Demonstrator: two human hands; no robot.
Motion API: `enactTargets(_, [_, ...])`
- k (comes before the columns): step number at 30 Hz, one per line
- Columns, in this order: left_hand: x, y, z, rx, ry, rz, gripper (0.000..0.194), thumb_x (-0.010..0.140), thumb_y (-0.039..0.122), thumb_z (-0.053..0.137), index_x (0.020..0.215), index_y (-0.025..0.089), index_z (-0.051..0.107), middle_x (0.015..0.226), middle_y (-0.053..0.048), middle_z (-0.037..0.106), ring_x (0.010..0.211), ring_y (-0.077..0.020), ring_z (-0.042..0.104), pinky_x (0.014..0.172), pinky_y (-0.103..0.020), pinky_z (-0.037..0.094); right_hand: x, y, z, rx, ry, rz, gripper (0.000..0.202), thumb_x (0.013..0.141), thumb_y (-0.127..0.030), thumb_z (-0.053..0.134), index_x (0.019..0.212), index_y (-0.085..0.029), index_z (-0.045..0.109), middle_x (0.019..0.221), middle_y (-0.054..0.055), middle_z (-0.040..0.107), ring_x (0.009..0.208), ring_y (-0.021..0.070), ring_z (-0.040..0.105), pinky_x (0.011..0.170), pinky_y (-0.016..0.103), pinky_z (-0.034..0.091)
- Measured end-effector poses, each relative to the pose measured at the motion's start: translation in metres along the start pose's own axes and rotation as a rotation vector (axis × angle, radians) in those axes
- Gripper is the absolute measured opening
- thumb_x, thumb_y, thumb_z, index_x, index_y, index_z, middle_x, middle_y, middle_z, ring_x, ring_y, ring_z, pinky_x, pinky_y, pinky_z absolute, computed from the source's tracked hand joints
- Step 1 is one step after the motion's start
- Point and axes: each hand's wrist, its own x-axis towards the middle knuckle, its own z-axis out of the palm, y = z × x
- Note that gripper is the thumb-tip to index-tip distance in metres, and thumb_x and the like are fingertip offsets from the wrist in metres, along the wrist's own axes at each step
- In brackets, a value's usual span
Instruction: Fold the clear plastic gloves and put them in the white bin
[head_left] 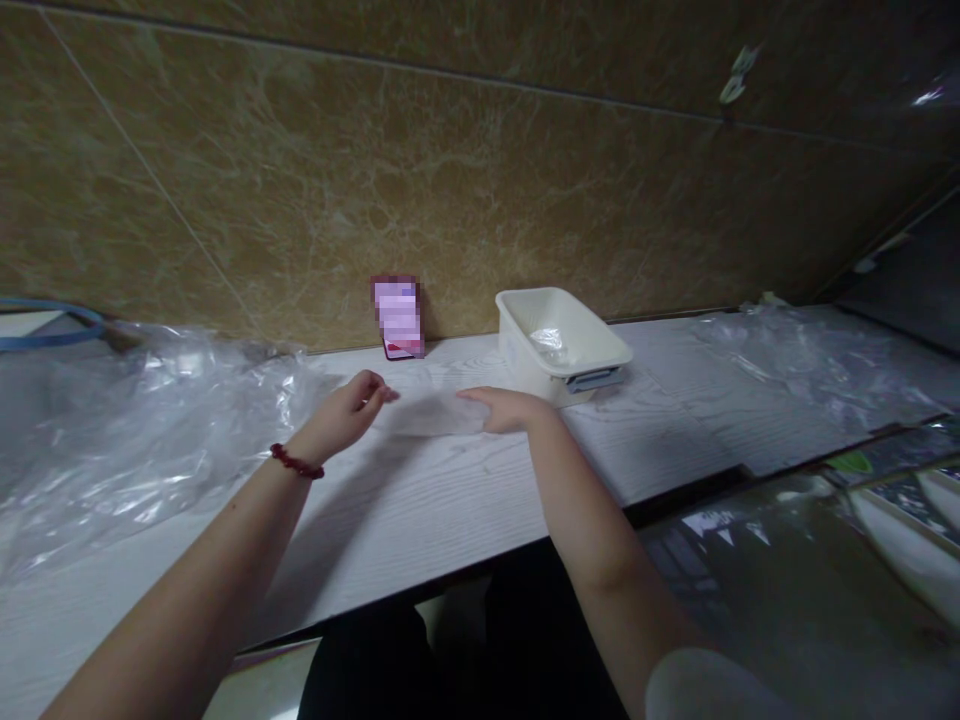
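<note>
Forearms (600,540) foremost, extended over the table (450,500), with left hand (351,408) fingers curled narrow, right hand (513,410) fingers slightly parted, grip indeterminable for both, and translucent plastic sheet (439,412) lying between them, near a white bin (525,345).

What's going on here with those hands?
A person has both hands over a white table. The right hand touches a thin, see-through plastic piece; the left hand is at its other end, though its grip is unclear. A white tub stands just beyond the right hand, and a phone leans against the wall.
</note>
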Motion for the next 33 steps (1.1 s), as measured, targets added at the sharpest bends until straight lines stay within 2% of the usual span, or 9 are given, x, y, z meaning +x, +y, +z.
enactTargets(3, [0.021,-0.01,0.0,-0.021,0.03,-0.064,0.019,0.078,0.037,0.036,0.079,0.02,0.044,0.083,-0.004,0.066,0.08,-0.0167,0.059,0.072,-0.032,0.044,-0.004,-0.004,-0.004,0.005,-0.034,-0.001,0.083,0.052,-0.026,0.071,0.127,-0.018,0.036,0.131,0.01,0.036,0.116,0.0215,0.037,0.096,0.03,0.029])
enactTargets(5, [0.033,-0.017,0.003,-0.092,0.036,-0.104,0.018,0.078,0.036,0.037,0.077,0.019,0.044,0.079,-0.004,0.066,0.076,-0.0163,0.06,0.069,-0.031,0.046,0.0,-0.006,-0.003,0.031,0.058,0.009,0.068,0.056,-0.035,0.069,0.118,-0.017,0.046,0.125,0.009,0.044,0.112,0.0209,0.042,0.093,0.03,0.032])
enactTargets(9, [0.052,-0.024,0.014,-0.36,0.07,-0.216,0.018,0.078,0.035,0.04,0.076,0.017,0.042,0.072,-0.005,0.064,0.066,-0.0143,0.061,0.063,-0.03,0.048,0.021,-0.006,0.01,0.122,0.346,0.137,0.022,0.075,-0.032,0.052,0.089,-0.017,0.06,0.091,0.004,0.062,0.085,0.0138,0.056,0.074,0.024,0.04])
enactTargets(12, [0.057,-0.025,0.023,-0.553,0.13,-0.361,0.023,0.077,0.038,0.042,0.086,0.016,0.043,0.069,-0.005,0.062,0.06,-0.0132,0.06,0.06,-0.03,0.048,0.038,-0.002,0.021,0.146,0.481,0.246,0.016,0.077,-0.029,0.049,0.08,-0.016,0.058,0.075,0.001,0.062,0.066,0.0095,0.055,0.059,0.018,0.038])
enactTargets(14, [0.056,-0.028,0.029,-0.601,0.127,-0.395,0.036,0.074,0.04,0.048,0.101,0.017,0.041,0.072,-0.005,0.062,0.06,-0.0133,0.06,0.059,-0.03,0.048,0.046,0.001,0.026,0.113,0.537,0.335,0.016,0.075,-0.03,0.049,0.077,-0.016,0.058,0.07,0.0,0.061,0.061,0.0088,0.053,0.054,0.018,0.036])
enactTargets(18, [0.051,-0.044,0.041,-0.345,0.141,-0.323,0.061,0.066,0.036,0.058,0.12,0.022,0.033,0.075,-0.003,0.063,0.06,-0.0133,0.058,0.058,-0.026,0.045,0.059,0.004,0.032,0.093,0.584,0.437,0.016,0.073,-0.03,0.051,0.079,-0.017,0.058,0.072,0.0,0.062,0.063,0.0096,0.054,0.056,0.018,0.037])
enactTargets(23, [0.052,-0.054,0.047,0.025,0.226,-0.272,0.036,0.07,0.029,0.049,0.104,0.021,0.054,0.074,-0.002,0.064,0.066,-0.0152,0.058,0.062,-0.025,0.042,0.067,-0.002,0.034,0.069,0.583,0.456,0.012,0.071,-0.025,0.053,0.077,-0.017,0.059,0.079,0.003,0.063,0.071,0.012,0.056,0.064,0.02,0.04])
enactTargets(27, [0.055,-0.048,0.05,0.06,0.268,-0.321,0.025,0.07,0.025,0.045,0.088,0.018,0.061,0.08,-0.006,0.065,0.075,-0.0177,0.058,0.066,-0.025,0.042,0.072,-0.006,0.036,0.079,0.609,0.435,0.011,0.072,-0.025,0.053,0.077,-0.018,0.058,0.08,0.003,0.063,0.073,0.0122,0.056,0.066,0.021,0.04])
enactTargets(33, [0.052,-0.045,0.053,0.092,0.32,-0.389,0.024,0.068,0.024,0.045,0.086,0.019,0.061,0.085,-0.007,0.065,0.081,-0.0206,0.058,0.069,-0.029,0.042,0.082,-0.005,0.037,0.073,0.646,0.437,0.014,0.075,-0.028,0.049,0.079,-0.018,0.057,0.081,0.003,0.062,0.074,0.012,0.055,0.066,0.021,0.039])
